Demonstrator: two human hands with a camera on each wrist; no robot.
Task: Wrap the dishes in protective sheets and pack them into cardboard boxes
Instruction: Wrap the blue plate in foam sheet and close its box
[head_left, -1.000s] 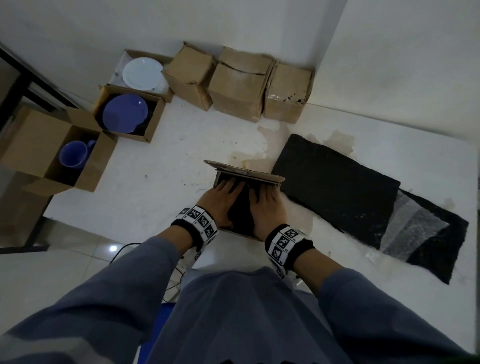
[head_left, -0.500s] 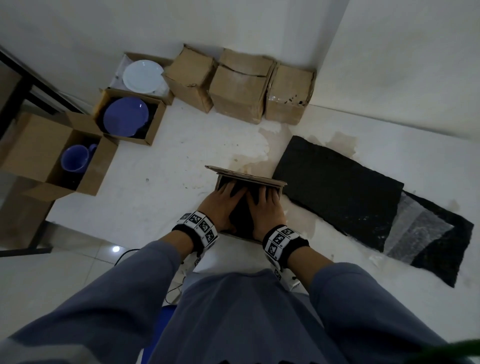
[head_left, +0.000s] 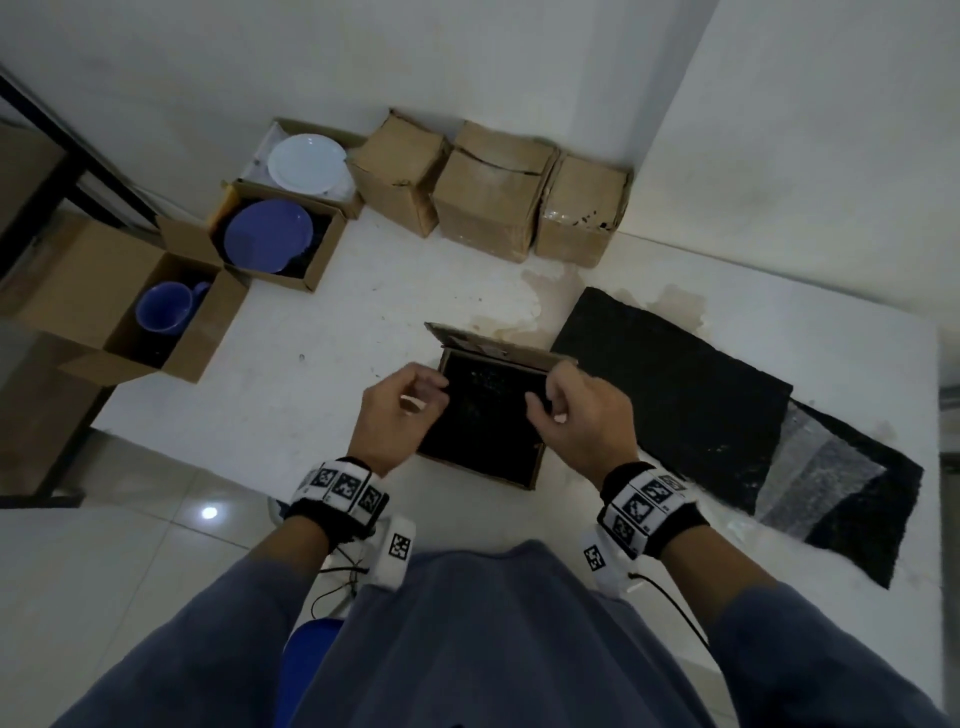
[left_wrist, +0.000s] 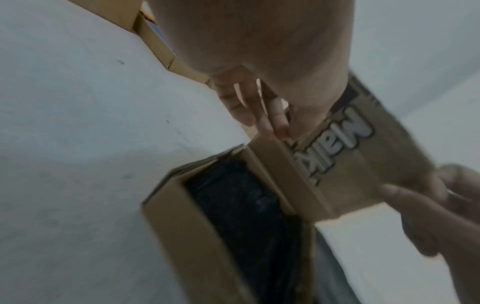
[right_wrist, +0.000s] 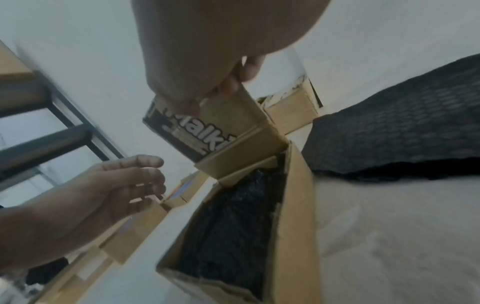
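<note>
At frame centre of the head view I have the open box (head_left: 485, 421) on the worktop (head_left: 322, 332), the black-wrapped dish (head_left: 483, 410) lying inside so the lid can fold over it. My right hand (head_left: 582, 415) pinches the printed lid flap (right_wrist: 207, 127) at the box's far edge. My left hand (head_left: 395, 410) hovers just left of the box rim with loose fingers, holding nothing, the wrapped dish just right of it.

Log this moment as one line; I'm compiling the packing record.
stage: closing box | box: open, black wrapped bundle inside | right hand: pinches far flap | left hand: open, beside box
</note>
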